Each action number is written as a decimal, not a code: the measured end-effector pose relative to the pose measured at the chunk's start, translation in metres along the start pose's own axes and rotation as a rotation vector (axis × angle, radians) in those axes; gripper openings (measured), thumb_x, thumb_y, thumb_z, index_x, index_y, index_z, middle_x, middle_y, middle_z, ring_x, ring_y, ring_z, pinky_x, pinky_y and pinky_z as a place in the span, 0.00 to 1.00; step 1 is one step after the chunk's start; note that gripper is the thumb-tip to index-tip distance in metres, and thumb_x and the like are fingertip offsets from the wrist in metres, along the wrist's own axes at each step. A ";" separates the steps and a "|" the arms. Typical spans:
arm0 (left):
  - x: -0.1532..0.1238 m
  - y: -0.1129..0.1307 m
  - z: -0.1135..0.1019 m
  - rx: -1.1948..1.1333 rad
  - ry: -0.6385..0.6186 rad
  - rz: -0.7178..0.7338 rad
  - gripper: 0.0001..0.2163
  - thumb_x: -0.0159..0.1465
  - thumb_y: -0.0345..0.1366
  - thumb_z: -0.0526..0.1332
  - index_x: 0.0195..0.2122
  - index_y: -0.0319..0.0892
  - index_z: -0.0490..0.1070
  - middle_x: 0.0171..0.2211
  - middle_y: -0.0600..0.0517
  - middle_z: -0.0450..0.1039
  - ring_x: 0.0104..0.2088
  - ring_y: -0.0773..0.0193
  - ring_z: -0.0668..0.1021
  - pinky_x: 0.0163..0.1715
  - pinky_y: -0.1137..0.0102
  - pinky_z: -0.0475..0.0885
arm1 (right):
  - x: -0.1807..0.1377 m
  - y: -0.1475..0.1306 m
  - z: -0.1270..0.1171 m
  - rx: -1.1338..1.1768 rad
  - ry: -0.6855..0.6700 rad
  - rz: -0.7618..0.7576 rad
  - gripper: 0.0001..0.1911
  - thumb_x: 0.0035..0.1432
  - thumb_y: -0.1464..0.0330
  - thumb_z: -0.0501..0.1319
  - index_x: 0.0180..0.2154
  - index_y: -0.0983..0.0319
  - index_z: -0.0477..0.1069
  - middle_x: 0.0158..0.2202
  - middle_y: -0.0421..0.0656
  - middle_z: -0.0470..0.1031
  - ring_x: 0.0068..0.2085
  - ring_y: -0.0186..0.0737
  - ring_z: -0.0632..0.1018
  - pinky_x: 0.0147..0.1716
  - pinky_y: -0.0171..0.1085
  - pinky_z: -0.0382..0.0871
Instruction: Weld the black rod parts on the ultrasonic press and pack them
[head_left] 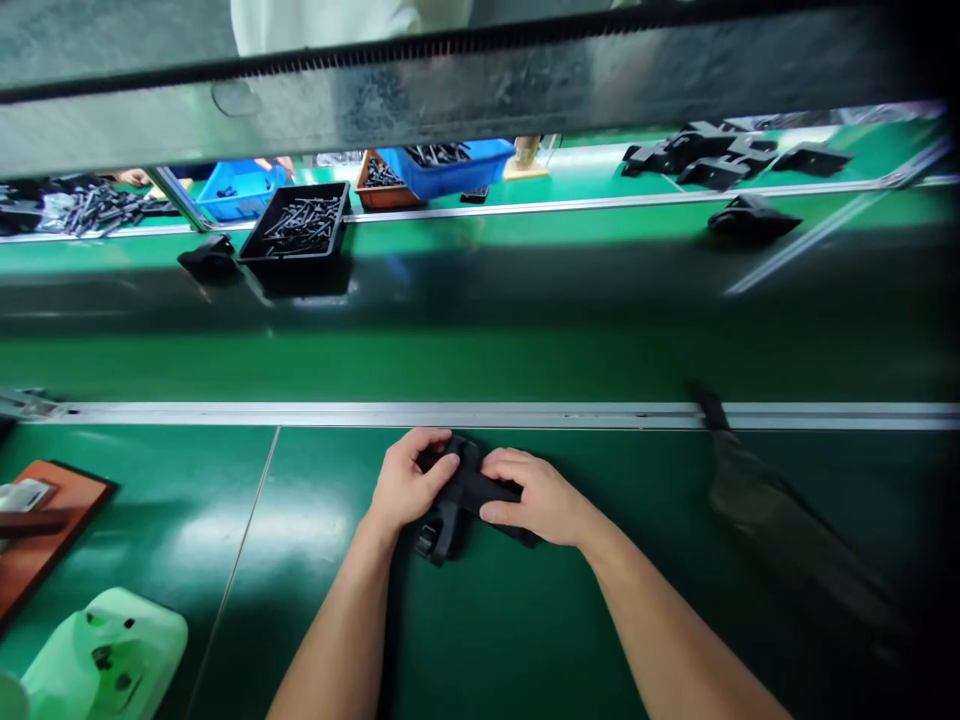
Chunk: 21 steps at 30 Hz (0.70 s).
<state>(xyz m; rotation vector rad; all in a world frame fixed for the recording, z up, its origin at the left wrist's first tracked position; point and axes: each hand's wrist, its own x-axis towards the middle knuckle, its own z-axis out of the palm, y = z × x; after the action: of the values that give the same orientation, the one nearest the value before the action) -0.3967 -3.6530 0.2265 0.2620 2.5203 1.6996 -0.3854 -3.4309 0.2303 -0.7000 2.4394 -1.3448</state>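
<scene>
Left hand point(409, 482) and right hand point(546, 500) pinch the black part point(450, 515) (metal rail point(225, 414) just beyond).

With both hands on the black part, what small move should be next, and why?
Perhaps tilt the black plastic part slightly for checking: the left hand and right hand both grip it, yet cover some of its surface.

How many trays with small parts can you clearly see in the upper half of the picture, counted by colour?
Blue trays: 2
Orange tray: 1
Black tray: 1
Total: 4 trays
</scene>
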 end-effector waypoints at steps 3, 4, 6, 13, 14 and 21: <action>0.000 -0.001 0.000 -0.020 0.002 -0.011 0.12 0.61 0.37 0.64 0.45 0.42 0.75 0.41 0.49 0.78 0.42 0.61 0.78 0.46 0.66 0.71 | -0.001 0.000 0.000 -0.003 -0.003 0.005 0.12 0.54 0.60 0.69 0.35 0.60 0.73 0.39 0.42 0.74 0.40 0.43 0.73 0.41 0.40 0.65; 0.000 -0.001 0.000 -0.026 0.005 -0.016 0.12 0.61 0.37 0.64 0.45 0.42 0.75 0.41 0.49 0.78 0.42 0.61 0.78 0.46 0.66 0.71 | -0.001 0.001 0.000 -0.003 -0.005 0.005 0.12 0.54 0.59 0.69 0.34 0.60 0.73 0.39 0.42 0.74 0.40 0.43 0.73 0.41 0.41 0.65; 0.000 -0.001 0.001 -0.029 0.010 -0.021 0.12 0.60 0.37 0.64 0.45 0.42 0.75 0.41 0.49 0.78 0.42 0.61 0.78 0.45 0.66 0.71 | -0.001 0.001 0.000 -0.002 -0.009 0.004 0.12 0.54 0.59 0.68 0.35 0.60 0.73 0.39 0.42 0.74 0.40 0.43 0.73 0.41 0.41 0.65; 0.000 0.000 0.002 -0.033 0.025 -0.014 0.12 0.60 0.36 0.64 0.45 0.42 0.75 0.41 0.49 0.78 0.41 0.62 0.78 0.44 0.67 0.72 | 0.000 0.001 -0.002 -0.003 -0.030 0.021 0.15 0.56 0.55 0.66 0.37 0.60 0.74 0.41 0.45 0.75 0.42 0.46 0.73 0.43 0.43 0.66; 0.000 0.001 0.002 -0.031 0.027 -0.013 0.12 0.60 0.36 0.64 0.45 0.42 0.76 0.40 0.50 0.78 0.40 0.62 0.78 0.44 0.67 0.73 | 0.000 0.000 -0.002 -0.003 -0.031 0.022 0.15 0.56 0.54 0.65 0.36 0.60 0.74 0.41 0.45 0.75 0.41 0.46 0.73 0.43 0.43 0.66; -0.001 0.000 0.002 -0.014 0.030 0.001 0.12 0.60 0.35 0.64 0.45 0.42 0.75 0.41 0.50 0.78 0.40 0.62 0.78 0.44 0.67 0.73 | 0.000 -0.003 -0.002 -0.020 -0.032 0.025 0.16 0.57 0.53 0.66 0.36 0.60 0.74 0.40 0.45 0.75 0.41 0.46 0.73 0.42 0.43 0.68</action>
<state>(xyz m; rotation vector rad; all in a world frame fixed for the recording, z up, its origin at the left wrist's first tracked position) -0.3958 -3.6510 0.2258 0.2384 2.5281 1.7338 -0.3857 -3.4308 0.2335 -0.6877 2.4318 -1.2914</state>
